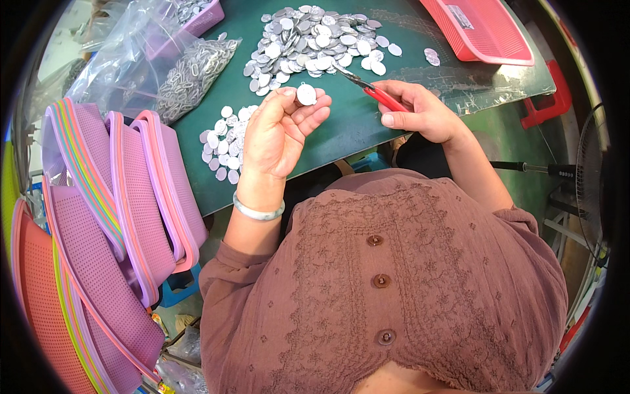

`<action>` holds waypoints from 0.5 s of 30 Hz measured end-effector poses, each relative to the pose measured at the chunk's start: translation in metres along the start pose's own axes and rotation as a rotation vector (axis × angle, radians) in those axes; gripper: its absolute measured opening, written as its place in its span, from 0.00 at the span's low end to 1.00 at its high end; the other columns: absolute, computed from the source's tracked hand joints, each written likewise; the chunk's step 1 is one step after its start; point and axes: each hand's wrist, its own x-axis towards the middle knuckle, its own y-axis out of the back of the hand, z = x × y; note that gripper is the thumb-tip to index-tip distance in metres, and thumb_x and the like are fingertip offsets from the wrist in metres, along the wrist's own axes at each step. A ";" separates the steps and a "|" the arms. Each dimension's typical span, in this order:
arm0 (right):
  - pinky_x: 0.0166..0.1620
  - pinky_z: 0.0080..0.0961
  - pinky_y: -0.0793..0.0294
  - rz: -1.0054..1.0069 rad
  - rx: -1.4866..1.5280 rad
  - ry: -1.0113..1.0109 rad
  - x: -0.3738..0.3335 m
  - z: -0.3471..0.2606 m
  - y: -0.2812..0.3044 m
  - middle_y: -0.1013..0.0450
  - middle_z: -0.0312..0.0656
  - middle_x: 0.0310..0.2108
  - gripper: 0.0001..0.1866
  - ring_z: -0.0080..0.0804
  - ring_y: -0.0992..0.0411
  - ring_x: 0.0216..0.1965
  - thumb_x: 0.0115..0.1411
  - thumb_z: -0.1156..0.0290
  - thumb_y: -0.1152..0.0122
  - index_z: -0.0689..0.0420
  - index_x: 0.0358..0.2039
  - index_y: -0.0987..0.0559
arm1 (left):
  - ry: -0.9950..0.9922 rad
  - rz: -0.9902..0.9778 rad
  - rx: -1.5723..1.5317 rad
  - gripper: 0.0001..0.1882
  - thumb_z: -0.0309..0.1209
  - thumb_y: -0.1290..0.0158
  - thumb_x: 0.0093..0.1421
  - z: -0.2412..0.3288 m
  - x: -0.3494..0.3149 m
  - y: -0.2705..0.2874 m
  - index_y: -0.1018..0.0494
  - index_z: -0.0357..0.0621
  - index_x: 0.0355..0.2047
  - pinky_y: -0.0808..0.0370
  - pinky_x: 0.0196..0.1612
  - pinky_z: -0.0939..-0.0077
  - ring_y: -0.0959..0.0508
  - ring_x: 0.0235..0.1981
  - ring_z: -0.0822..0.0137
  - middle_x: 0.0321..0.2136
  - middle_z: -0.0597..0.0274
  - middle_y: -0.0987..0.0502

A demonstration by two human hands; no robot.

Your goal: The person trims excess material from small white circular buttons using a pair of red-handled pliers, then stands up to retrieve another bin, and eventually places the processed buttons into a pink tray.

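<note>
My left hand (279,131) is raised palm up over the table's near side, a jade-like bangle (259,209) on its wrist. Between its thumb and fingers sits a silver oval metal tag (306,94) with a small loop on top. In my right hand (423,113) is a pair of red-handled pliers (388,98), jaws pointing up and left toward a big heap of silver tags (308,46). The jaws are apart from the held tag. Behind my left wrist lies a smaller spread of tags (222,146), partly hidden by the hand.
A clear plastic bag of metal links (197,75) lies on the green table (354,125), by a purple basket (200,20). Stacked plastic baskets (147,217) crowd the left. A pink basket (502,36) sits far right; a fan (590,177) stands beyond the table's right edge.
</note>
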 end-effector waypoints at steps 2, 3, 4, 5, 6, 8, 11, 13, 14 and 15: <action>0.43 0.18 0.36 -0.002 0.003 -0.003 0.000 0.000 0.000 0.32 0.37 0.37 0.32 0.21 0.36 0.38 0.48 0.62 0.37 0.66 0.50 0.35 | -0.002 0.002 0.006 0.09 0.28 0.57 0.59 0.000 0.000 -0.001 0.33 0.34 0.36 0.24 0.43 0.68 0.24 0.38 0.56 0.36 0.45 0.26; 0.43 0.18 0.36 -0.002 0.000 -0.006 0.000 0.001 0.001 0.32 0.37 0.37 0.32 0.21 0.36 0.38 0.48 0.62 0.37 0.66 0.50 0.35 | 0.001 0.002 0.010 0.09 0.28 0.57 0.59 0.000 0.000 -0.001 0.34 0.34 0.36 0.24 0.43 0.68 0.24 0.38 0.56 0.37 0.44 0.26; 0.43 0.18 0.36 -0.001 -0.002 -0.008 0.000 0.001 0.001 0.32 0.37 0.37 0.32 0.21 0.36 0.38 0.48 0.62 0.37 0.66 0.50 0.35 | 0.004 0.003 0.013 0.09 0.28 0.57 0.59 0.000 0.000 -0.001 0.34 0.34 0.36 0.25 0.43 0.67 0.24 0.39 0.56 0.37 0.44 0.27; 0.43 0.18 0.36 -0.003 -0.001 -0.010 0.000 0.001 0.001 0.32 0.37 0.37 0.32 0.21 0.36 0.38 0.48 0.62 0.37 0.66 0.50 0.35 | 0.007 0.004 0.017 0.09 0.27 0.57 0.59 -0.001 0.001 0.000 0.34 0.34 0.37 0.25 0.43 0.67 0.24 0.39 0.56 0.37 0.44 0.27; 0.43 0.18 0.36 -0.004 0.000 -0.012 0.000 0.001 0.001 0.32 0.37 0.37 0.32 0.21 0.36 0.38 0.48 0.62 0.37 0.66 0.50 0.35 | 0.011 -0.008 0.011 0.08 0.27 0.58 0.59 -0.001 0.001 0.000 0.34 0.35 0.37 0.24 0.43 0.67 0.24 0.39 0.56 0.37 0.45 0.27; 0.43 0.18 0.36 -0.002 0.004 -0.012 0.000 0.001 0.001 0.32 0.37 0.37 0.32 0.21 0.36 0.38 0.48 0.62 0.37 0.66 0.50 0.35 | 0.020 -0.032 0.000 0.08 0.25 0.59 0.59 -0.002 0.001 0.001 0.34 0.35 0.37 0.24 0.43 0.67 0.24 0.39 0.55 0.37 0.45 0.26; 0.42 0.17 0.36 0.007 0.010 -0.007 0.000 0.001 0.000 0.33 0.36 0.36 0.32 0.21 0.36 0.38 0.48 0.62 0.37 0.66 0.50 0.35 | 0.001 0.094 0.018 0.08 0.25 0.60 0.60 -0.005 0.002 -0.002 0.36 0.34 0.39 0.25 0.38 0.68 0.24 0.33 0.59 0.33 0.51 0.27; 0.42 0.17 0.36 0.008 0.013 -0.002 0.001 0.002 0.001 0.33 0.36 0.36 0.32 0.20 0.36 0.37 0.48 0.62 0.36 0.66 0.50 0.34 | 0.042 -0.058 -0.240 0.12 0.29 0.61 0.61 -0.007 0.008 0.012 0.37 0.33 0.42 0.26 0.36 0.70 0.25 0.31 0.61 0.32 0.53 0.28; 0.42 0.17 0.36 0.009 0.007 -0.006 0.001 0.002 0.001 0.33 0.36 0.36 0.32 0.20 0.36 0.37 0.48 0.62 0.37 0.66 0.49 0.34 | 0.063 -0.135 -0.370 0.14 0.30 0.61 0.62 -0.008 0.010 0.017 0.37 0.32 0.43 0.27 0.35 0.71 0.26 0.29 0.62 0.31 0.54 0.28; 0.41 0.17 0.36 0.009 0.003 -0.008 0.000 0.001 0.001 0.33 0.36 0.35 0.32 0.20 0.36 0.37 0.48 0.62 0.37 0.66 0.49 0.34 | 0.090 -0.155 -0.446 0.17 0.33 0.63 0.63 -0.008 0.010 0.016 0.37 0.31 0.44 0.28 0.35 0.72 0.26 0.29 0.62 0.30 0.54 0.28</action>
